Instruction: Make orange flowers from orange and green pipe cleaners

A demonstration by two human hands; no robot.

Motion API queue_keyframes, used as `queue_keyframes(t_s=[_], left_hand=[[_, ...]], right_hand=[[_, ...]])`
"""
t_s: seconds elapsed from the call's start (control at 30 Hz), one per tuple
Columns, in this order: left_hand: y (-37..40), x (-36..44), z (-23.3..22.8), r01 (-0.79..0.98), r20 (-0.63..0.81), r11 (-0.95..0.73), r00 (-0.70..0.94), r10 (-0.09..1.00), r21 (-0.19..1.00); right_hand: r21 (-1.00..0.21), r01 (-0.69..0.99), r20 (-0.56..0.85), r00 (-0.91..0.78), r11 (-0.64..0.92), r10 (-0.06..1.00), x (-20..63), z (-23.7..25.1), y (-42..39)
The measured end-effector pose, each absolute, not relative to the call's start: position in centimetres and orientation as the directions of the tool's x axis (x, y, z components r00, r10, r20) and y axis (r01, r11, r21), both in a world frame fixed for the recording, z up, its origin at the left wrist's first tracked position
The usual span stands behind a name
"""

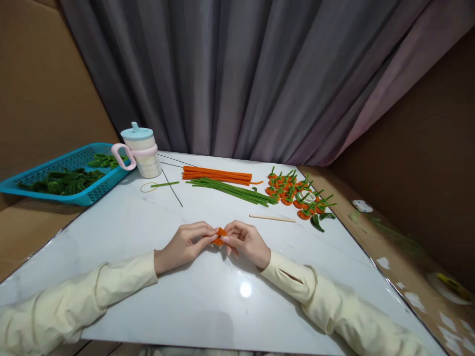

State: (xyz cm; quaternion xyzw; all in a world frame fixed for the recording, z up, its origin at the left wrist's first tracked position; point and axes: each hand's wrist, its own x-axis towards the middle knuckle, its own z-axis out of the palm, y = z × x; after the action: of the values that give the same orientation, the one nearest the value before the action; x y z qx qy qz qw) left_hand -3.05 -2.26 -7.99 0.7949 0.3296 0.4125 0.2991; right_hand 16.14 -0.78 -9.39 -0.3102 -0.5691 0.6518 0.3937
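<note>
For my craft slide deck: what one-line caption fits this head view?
Left hand and right hand pinch a small orange piece over a white table, pipe cleaners beyond.

The hands' fingers hide most of the small orange piece (220,235); its shape is unclear.

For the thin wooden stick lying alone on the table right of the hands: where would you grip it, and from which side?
Pinch the wooden stick near its middle, coming from above. It lies flat and nearly crosswise on the white table, with bare surface around it. The right hand is nearest, but it and the left hand both hold a small orange piece.
</note>
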Motion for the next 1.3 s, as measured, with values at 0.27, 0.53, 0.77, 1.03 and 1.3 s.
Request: queue_keyframes(t_s=[0.27,0.53,0.77,1.03,1.3], left_hand=[[-2.2,-2.8,-8.1,0.278,0.291,-0.378,0.307,0.906,0.883],[-2.2,-2.7,-8.1,0.313,0.325,-0.394,0.253,0.911,0.864],[-2.4,-2.4,-8.1,0.191,0.175,-0.222,0.235,0.956,0.956],[-2.4,-2.2,-8.2,0.155,0.173,-0.208,0.210,0.962,0.966],[-2.5,-2.3,-8.4,0.171,0.236,-0.275,0.216,0.947,0.946]], right_hand=[[-0.931,0.103,0.278,-0.422,0.350,0.863,16.4,-10.0,-0.8],[-0.386,0.430,0.641,-0.511,0.816,0.573,17.0,-10.3,-1.4],[-0.327,0.439,0.679,-0.507,0.837,0.531,16.7,-9.8,-1.5],[-0.351,0.403,0.688,-0.501,0.845,0.525,16.9,-10.0,-1.6],[-0.466,0.386,0.681,-0.419,0.796,0.601,16.6,-10.1,-1.6]])
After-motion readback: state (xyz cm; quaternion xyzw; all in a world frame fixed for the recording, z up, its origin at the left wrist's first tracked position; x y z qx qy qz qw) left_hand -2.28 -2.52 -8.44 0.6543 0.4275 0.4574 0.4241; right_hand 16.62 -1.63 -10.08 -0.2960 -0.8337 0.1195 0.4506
